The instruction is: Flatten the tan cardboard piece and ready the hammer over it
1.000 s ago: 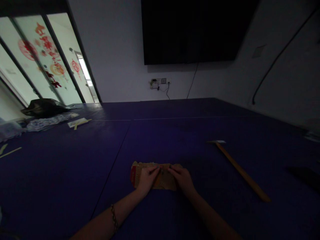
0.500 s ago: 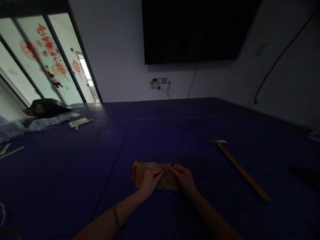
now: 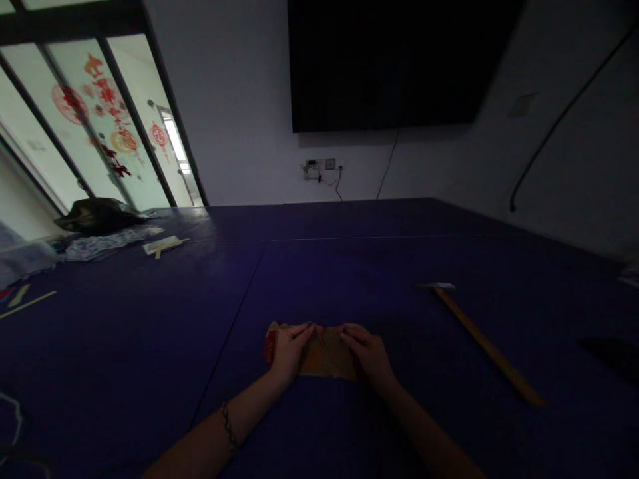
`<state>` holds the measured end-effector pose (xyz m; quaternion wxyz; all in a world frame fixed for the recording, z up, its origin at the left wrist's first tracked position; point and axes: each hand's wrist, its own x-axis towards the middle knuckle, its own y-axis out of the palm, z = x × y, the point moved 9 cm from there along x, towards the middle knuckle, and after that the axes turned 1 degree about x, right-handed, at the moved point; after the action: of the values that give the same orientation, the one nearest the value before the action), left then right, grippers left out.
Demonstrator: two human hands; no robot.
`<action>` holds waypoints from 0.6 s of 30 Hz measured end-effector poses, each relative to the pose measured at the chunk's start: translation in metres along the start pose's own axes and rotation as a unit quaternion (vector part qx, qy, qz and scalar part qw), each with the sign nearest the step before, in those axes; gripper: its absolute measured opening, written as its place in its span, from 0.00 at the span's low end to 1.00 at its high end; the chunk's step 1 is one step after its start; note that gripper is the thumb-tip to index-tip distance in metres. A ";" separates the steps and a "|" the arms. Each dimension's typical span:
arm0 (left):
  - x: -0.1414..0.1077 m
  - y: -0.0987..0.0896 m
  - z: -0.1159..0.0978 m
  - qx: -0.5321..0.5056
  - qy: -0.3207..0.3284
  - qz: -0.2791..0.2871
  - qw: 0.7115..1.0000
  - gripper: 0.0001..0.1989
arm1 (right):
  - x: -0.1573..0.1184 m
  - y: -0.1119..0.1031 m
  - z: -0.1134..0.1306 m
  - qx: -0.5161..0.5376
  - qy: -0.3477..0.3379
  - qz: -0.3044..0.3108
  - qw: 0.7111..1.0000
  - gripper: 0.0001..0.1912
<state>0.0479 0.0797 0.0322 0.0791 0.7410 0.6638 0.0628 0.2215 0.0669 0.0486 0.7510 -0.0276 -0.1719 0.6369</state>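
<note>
Brown packet [image 3: 324,360] lies on purple desk [image 3: 349,273], well short of the desk's far edge; left hand [image 3: 288,349] and right hand [image 3: 372,354] pinch its far rim. Uneven pulling could tear it.

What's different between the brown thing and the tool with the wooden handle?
The brown thing is broad, while the wooden-handled tool is long and thin. The left hand and right hand touch the brown thing, but neither touches the wooden-handled tool. The brown thing has a red end; the wooden-handled tool has a narrow crosswise head. Both lie on the purple surface.
</note>
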 end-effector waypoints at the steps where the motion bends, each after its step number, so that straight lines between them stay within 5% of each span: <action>1: 0.000 -0.001 -0.001 -0.037 -0.011 -0.003 0.999 0.11 | 0.000 -0.002 0.008 0.001 -0.010 0.001 1.000 0.11; 5: -0.010 -0.008 -0.010 -0.121 -0.071 -0.022 0.990 0.10 | -0.001 0.013 0.044 -0.028 -0.027 0.041 0.998 0.11; 9: -0.030 -0.027 -0.012 -0.125 -0.124 -0.037 0.984 0.09 | -0.011 0.083 0.069 -0.132 -0.010 0.157 0.979 0.10; 18: -0.063 -0.128 0.006 -0.139 -0.176 -0.137 0.965 0.04 | -0.035 0.198 0.090 -0.250 0.004 0.174 0.953 0.08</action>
<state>-0.0826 0.0303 0.0014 0.3042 0.6245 0.7192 0.0116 0.0030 0.0540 0.0734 0.5982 -0.2463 -0.3148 0.6946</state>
